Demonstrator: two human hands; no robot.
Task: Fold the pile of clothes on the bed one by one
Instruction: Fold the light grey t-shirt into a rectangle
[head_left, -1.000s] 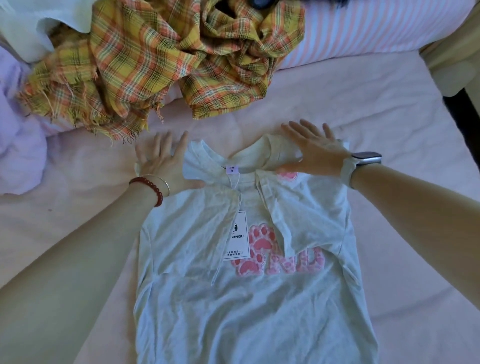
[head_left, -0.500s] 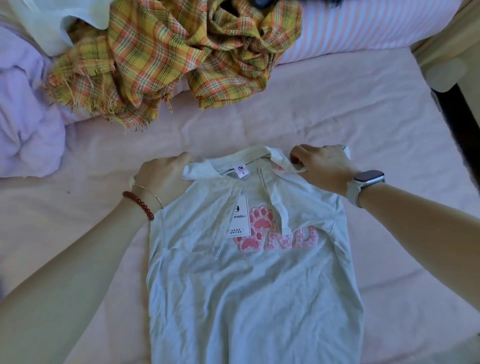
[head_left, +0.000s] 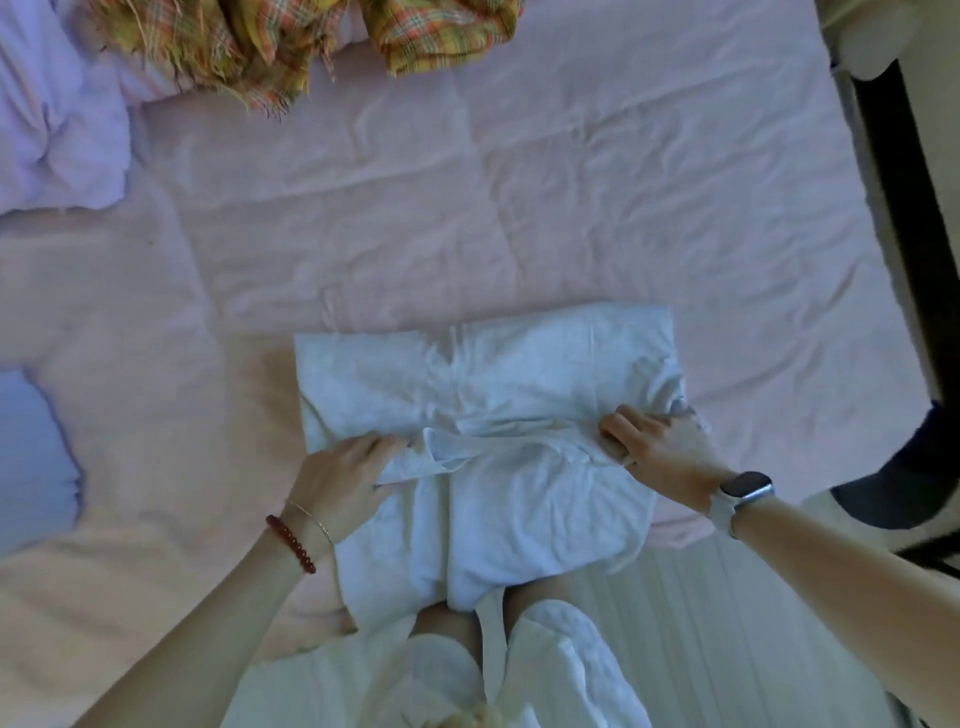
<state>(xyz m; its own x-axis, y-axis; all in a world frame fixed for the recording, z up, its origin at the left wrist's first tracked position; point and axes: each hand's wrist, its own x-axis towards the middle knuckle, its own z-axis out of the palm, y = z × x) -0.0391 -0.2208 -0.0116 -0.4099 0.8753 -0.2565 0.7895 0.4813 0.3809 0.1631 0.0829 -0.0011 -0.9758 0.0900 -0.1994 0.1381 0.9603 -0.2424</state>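
I'm looking down at my knees at the near edge of the bed, with the pale T-shirt hanging over that edge onto my lap. It is lying doubled over, plain side up, its far fold running straight across the pink sheet near the middle of the bed's near side. My left hand, red bead bracelet at the wrist, is gripping the left end of the bunched top edge, fingers curled round the cloth. My right hand, white watch on the wrist, is pinching the right end of that same edge in curled fingers. Both hands are sitting on top of the shirt, well apart, with a ridge of gathered fabric running between them. Farther out, bare wrinkled sheet is stretching away. At the far left corner a lilac blanket is lying heaped, and just beside it along the far edge a yellow plaid scarf is lying rumpled, fringe trailing onto the sheet.
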